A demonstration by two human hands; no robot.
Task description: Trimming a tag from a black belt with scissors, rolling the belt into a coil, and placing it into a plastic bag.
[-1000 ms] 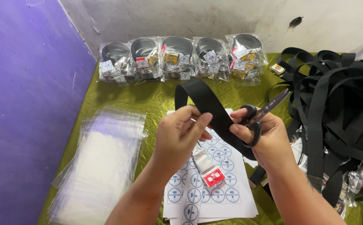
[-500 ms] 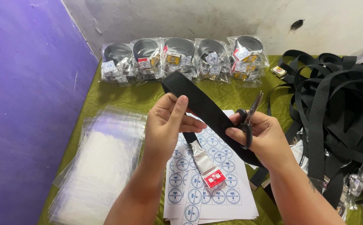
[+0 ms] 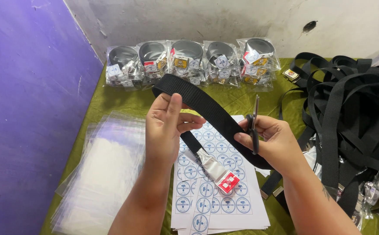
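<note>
Now both hands are raised above the sheet of round stickers (image 3: 217, 198), which lies on the green tablecloth (image 3: 124, 102). The left hand (image 3: 165, 130) is partly closed: its thumb and fingers pinch the black webbing belt (image 3: 207, 109) near the end, with the index finger stretched up along the strap. The belt goes diagonally down to the right hand (image 3: 270, 141), above the stickers. The right hand is closed around the belt and also holds black scissors (image 3: 254, 124), blades pointing up and shut. A silver buckle with a red tag (image 3: 217, 172) hangs from the belt just over the sticker sheet. Left of the sheet lies a pile of clear plastic bags (image 3: 100, 174). Behind the sheet, packed belts (image 3: 187, 61) stand in a row; to its right lies a heap of loose black belts (image 3: 354, 117).
</note>
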